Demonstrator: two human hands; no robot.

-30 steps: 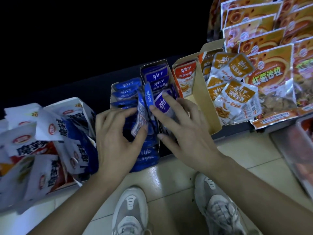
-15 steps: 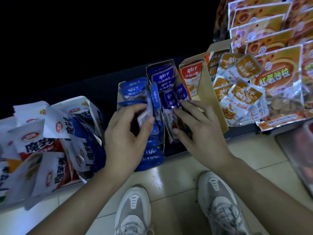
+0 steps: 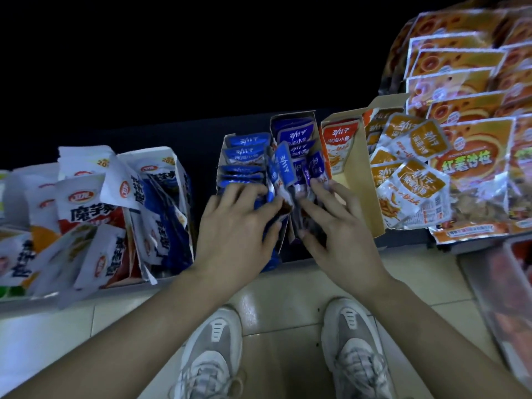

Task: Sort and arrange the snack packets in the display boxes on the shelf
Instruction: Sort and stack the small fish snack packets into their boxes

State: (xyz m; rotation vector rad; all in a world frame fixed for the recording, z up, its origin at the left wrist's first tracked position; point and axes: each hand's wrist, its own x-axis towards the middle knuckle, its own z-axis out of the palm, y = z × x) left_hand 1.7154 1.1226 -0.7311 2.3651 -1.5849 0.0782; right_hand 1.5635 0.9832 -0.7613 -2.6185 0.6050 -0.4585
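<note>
Pkts (image 3: 283,165) btwn L hand (image 3: 233,240), R hand (image 3: 342,237)

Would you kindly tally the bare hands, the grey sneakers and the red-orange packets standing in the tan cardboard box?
Bare hands: 2, left hand and right hand, both holding blue snack packets.
Grey mesh sneakers: 2.
Red-orange foil packets in the tan cardboard box: 1.
Total: 5.

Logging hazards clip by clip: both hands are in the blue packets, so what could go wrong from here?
The blue packets between the left hand and right hand stand tilted and loose; some may slip from the grip and drop to the floor. The left box seems to reach past the shelf edge; pressing its front could tip it off.
</note>
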